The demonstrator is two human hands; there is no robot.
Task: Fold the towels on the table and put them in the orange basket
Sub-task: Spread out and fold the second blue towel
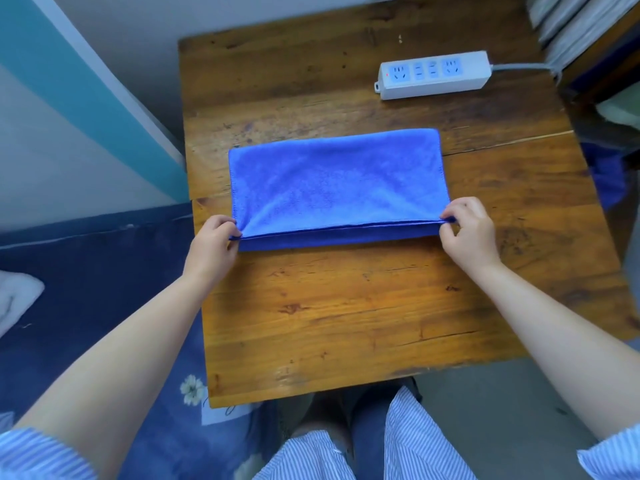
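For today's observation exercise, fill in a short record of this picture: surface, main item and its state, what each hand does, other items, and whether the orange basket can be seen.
surface: wooden table
main item: blue towel, folded once, near edges almost aligned
left hand: left hand pinches the towel's near left corner
right hand: right hand pinches the towel's near right corner
other items: white power strip at the table's far right, apart from the towel
orange basket: not in view
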